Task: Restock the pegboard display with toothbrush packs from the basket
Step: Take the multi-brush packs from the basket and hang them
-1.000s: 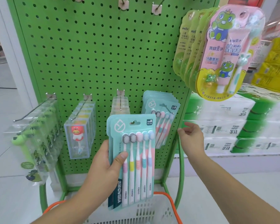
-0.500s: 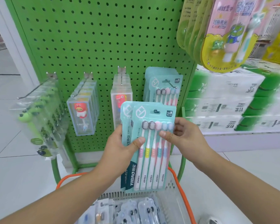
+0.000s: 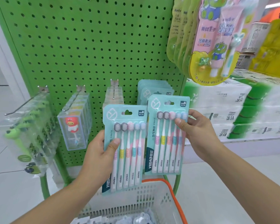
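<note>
My left hand (image 3: 98, 152) grips a teal five-brush toothbrush pack (image 3: 128, 143) by its left edge, thumb across the front. A second identical pack (image 3: 165, 138) is pinched by my right hand (image 3: 199, 131) at its right edge, a little higher and to the right. Both packs are upright in front of the green pegboard (image 3: 87, 46). Behind the right pack hang more teal packs (image 3: 153, 89) on a hook. The white basket with an orange rim (image 3: 173, 193) sits below, holding more packs (image 3: 136, 219).
Clear boxes with a red figure (image 3: 72, 126) and another clear stack (image 3: 114, 96) hang on hooks. Bagged green brushes (image 3: 27, 126) hang at left. Pink and green kids' sets (image 3: 215, 38) hang at upper right. Stacked tissue packs (image 3: 233, 113) stand to the right.
The two packs were stacked in my left hand. My right hand came in, took the front pack and drew it off to the right and slightly up.
</note>
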